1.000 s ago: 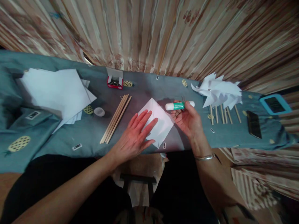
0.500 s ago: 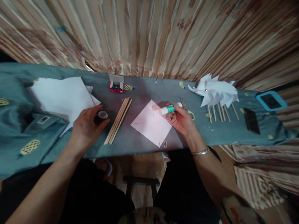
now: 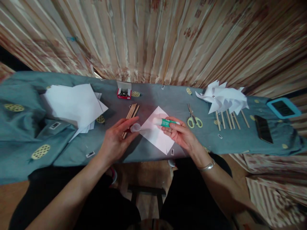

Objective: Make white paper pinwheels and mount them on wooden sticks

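Observation:
My right hand (image 3: pixel 180 134) grips a green and white glue stick (image 3: pixel 167 122), its white end pointing left, above a square of white paper (image 3: pixel 157 137). The square lies turned on its corner, with short slits running in from its corners. My left hand (image 3: pixel 119 135) holds a small whitish cap (image 3: pixel 135 127) between thumb and fingers, its round opening facing the glue stick. The cap and the stick are apart. Beneath the left hand lie several thin wooden sticks (image 3: pixel 132 111), partly hidden by it.
White paper sheets (image 3: pixel 72 103) are piled at left. A red box of small metal pieces (image 3: pixel 124 93) stands at the back. Scissors (image 3: pixel 194 119) lie right of the square, then several paper pinwheels (image 3: pixel 225 95) on sticks, a phone (image 3: pixel 263 128) and a blue-framed device (image 3: pixel 284 107).
My left hand has carried the cap rightward, over the wooden sticks and close to the glue stick. My right hand has shifted slightly down and left, and the scissors now show fully.

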Available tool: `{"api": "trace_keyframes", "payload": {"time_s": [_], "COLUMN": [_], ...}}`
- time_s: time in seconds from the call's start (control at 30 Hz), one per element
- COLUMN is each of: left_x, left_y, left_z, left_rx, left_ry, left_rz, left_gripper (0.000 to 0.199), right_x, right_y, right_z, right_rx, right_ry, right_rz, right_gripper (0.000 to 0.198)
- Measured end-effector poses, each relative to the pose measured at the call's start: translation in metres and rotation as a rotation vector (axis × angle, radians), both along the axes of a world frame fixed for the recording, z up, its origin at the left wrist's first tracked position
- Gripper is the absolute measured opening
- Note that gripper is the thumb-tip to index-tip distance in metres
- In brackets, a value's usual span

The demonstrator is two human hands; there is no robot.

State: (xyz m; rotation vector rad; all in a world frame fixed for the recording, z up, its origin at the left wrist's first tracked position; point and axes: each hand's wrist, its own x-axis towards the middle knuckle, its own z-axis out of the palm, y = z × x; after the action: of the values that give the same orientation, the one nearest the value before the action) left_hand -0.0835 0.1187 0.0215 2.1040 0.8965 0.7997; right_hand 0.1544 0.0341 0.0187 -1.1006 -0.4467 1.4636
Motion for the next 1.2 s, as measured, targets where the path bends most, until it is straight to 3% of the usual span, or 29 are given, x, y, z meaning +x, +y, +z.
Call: {"api": "trace_keyframes", "payload": {"time_s": [0.13,0.27,0.83,1.2], "left_x": [0.01,0.015,0.016,0.016], "left_y": [-0.005,-0.006,-0.008,-0.013], "left_z": [-0.003,-0.003,-0.003,-0.005], "left_rx": [-0.054,-0.005,0.08,0.151], "left_ry": [-0.011,0.014,-0.047,-0.078], "left_rz": [-0.009,-0.055,-0.095,-0.137], "left_gripper": [0.029,0.021,0.022,0.023], "right_x": [-0.01,-0.012,-0.012,-0.011], "right_y": [-0.002,-0.004,-0.005,-0.008], "right_z": [0.0,-0.001,0.001,-0.003], "right_rx": [0.014,0.016,0.083,0.052], "right_ry": [-0.011,-0.05,-0.265,-0.299], "right_rz": [0.079,0.092,0.102,0.167], "right_gripper": [0.035,0.033,0.03,0.031]}}
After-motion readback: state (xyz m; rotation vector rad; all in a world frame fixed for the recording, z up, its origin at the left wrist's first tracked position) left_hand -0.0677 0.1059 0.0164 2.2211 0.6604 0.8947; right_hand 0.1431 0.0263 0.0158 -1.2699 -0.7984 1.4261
